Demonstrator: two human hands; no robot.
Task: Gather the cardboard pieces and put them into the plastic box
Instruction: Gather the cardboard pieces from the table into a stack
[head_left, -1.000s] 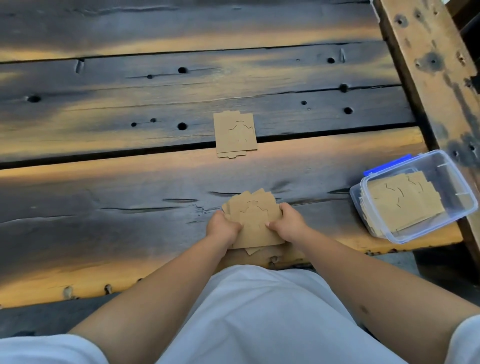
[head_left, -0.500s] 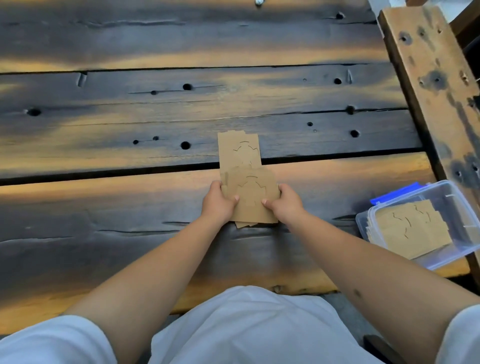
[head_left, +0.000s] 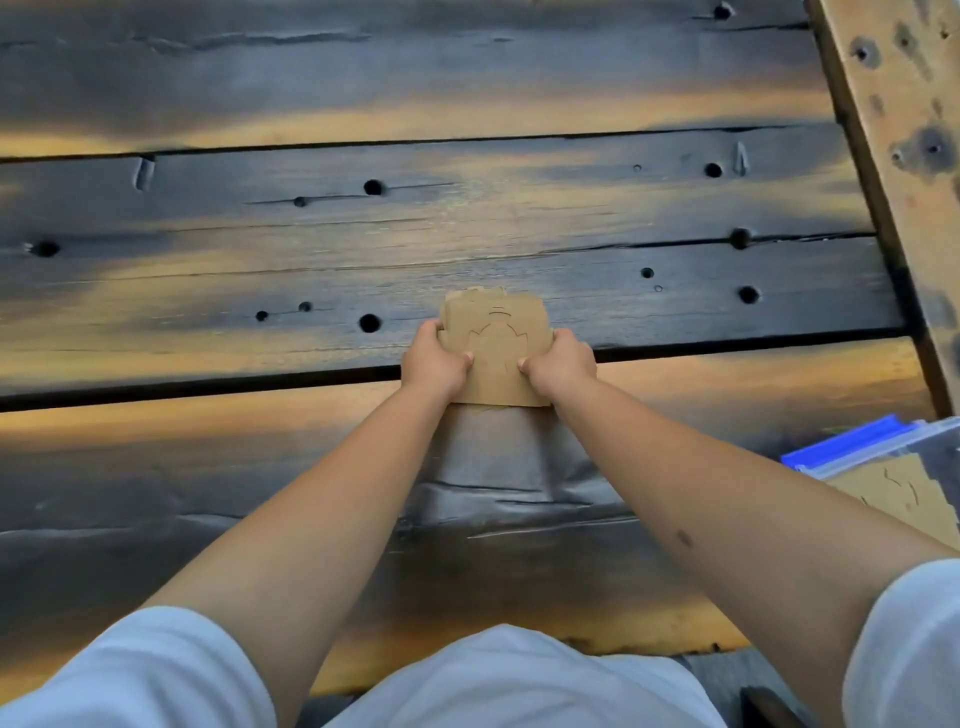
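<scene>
A stack of brown cardboard pieces (head_left: 496, 348) with cut-out slits lies over the gap between two planks, far out in front of me. My left hand (head_left: 434, 361) grips its left edge and my right hand (head_left: 561, 364) grips its right edge, both arms stretched forward. The stack now covers the spot where a separate pile lay; a few edges stick out at its top. At the right edge sits the clear plastic box (head_left: 883, 447) with a blue clip, holding more cardboard pieces (head_left: 906, 493); my right arm hides part of it.
The surface is a dark, weathered wooden table (head_left: 260, 249) with bolt holes and cracks. A lighter wooden beam (head_left: 904, 130) runs diagonally along the right side. My white-clothed lap fills the bottom of the view.
Both hands carried the stack from the near table edge forward across the planks, onto the separate pile that lay farther out. The view shifted forward, pushing the box toward the right edge.
</scene>
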